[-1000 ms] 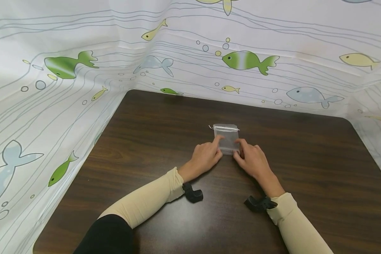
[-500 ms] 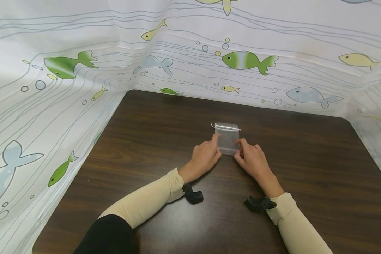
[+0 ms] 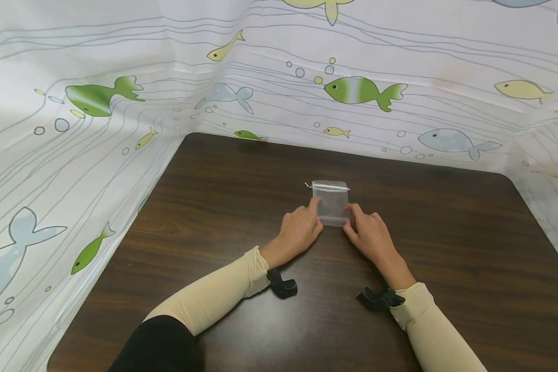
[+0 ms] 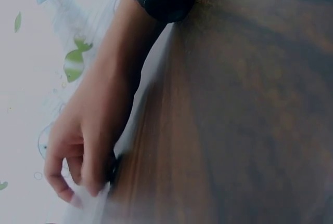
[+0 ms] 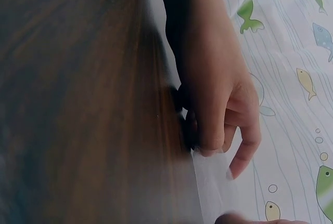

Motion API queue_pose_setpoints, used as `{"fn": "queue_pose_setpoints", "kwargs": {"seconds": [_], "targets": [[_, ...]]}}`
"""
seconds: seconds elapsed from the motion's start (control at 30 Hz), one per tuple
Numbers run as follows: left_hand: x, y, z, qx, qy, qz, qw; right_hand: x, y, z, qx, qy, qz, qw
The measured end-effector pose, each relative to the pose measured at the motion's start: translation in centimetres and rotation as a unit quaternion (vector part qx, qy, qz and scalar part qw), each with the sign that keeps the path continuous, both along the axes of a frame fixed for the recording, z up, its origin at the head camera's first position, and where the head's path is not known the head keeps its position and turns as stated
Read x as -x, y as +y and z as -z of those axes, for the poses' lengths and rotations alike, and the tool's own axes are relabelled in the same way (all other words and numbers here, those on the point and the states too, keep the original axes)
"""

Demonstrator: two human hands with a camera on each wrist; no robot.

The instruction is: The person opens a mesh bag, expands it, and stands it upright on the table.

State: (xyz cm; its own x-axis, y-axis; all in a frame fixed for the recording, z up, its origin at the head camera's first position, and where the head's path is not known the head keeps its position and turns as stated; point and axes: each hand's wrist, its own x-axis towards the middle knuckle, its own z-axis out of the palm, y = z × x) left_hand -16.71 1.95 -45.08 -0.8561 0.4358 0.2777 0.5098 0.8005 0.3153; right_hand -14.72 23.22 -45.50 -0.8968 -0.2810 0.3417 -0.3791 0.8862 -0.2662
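A small sheer white drawstring bag (image 3: pixel 333 204) lies flat over the brown table, its cord gathered along the far edge with a loose end at the left. My left hand (image 3: pixel 298 230) holds its near left corner between thumb and curled fingers, the index finger reaching up the bag's side. At the near right corner my right hand (image 3: pixel 371 233) pinches the edge, index finger bent over it. In the right wrist view, the thumb of the right hand (image 5: pixel 213 78) meets the bag's translucent edge (image 5: pixel 210 182). The left wrist view shows the left hand (image 4: pixel 96 115) with its index finger bent.
The dark wood-grain table (image 3: pixel 242 175) has rounded far corners. A white curtain (image 3: pixel 279 93) printed with fish and bubbles rises behind it and along both sides. A black wrist mount (image 3: pixel 282 284) sits at the left wrist, another black mount (image 3: pixel 380 298) at the right.
The bag shifts slightly right, then slightly back left between the hands. My left index finger has drawn in a little toward the bag's left edge. Both arms stay nearly in place.
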Motion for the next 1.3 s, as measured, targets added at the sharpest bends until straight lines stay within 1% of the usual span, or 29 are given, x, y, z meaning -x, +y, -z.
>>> {"fn": "queue_pose_setpoints", "kwargs": {"seconds": [0.07,0.23,0.4,0.53,0.6,0.73,0.83,1.07,1.17,1.3], "targets": [[0.06,-0.08,0.09,0.003,0.006,0.002,1.0000,0.02,-0.04,0.11,0.004,0.001,-0.002,1.0000],[0.11,-0.26,0.30,0.002,0.020,0.008,0.9998,0.09,-0.20,0.26,0.011,0.021,-0.005,0.9997],[-0.06,-0.28,0.32,-0.015,0.017,-0.001,0.9997,-0.10,-0.35,0.19,0.011,0.032,-0.011,0.9994],[-0.11,-0.19,0.35,-0.015,0.011,-0.006,0.9998,-0.20,-0.29,0.21,0.006,0.036,-0.014,0.9992],[-0.05,-0.16,0.36,-0.011,0.013,-0.008,0.9998,-0.16,-0.19,0.26,0.008,0.037,-0.014,0.9992],[0.14,-0.13,0.29,-0.004,0.021,-0.012,0.9997,-0.02,-0.04,0.23,0.016,0.028,-0.013,0.9994],[0.29,-0.12,0.22,0.003,0.020,-0.011,0.9997,0.04,0.04,0.14,0.019,0.014,-0.007,0.9997],[0.46,-0.40,0.20,0.001,0.015,0.011,0.9998,0.08,0.31,0.26,0.041,-0.020,0.012,0.9989],[0.45,-0.48,0.18,-0.004,0.008,0.015,0.9998,0.04,0.30,0.29,0.046,-0.023,0.011,0.9986],[0.57,-0.47,0.13,-0.012,0.004,0.017,0.9998,0.10,0.33,0.28,0.046,-0.011,-0.002,0.9989]]}}
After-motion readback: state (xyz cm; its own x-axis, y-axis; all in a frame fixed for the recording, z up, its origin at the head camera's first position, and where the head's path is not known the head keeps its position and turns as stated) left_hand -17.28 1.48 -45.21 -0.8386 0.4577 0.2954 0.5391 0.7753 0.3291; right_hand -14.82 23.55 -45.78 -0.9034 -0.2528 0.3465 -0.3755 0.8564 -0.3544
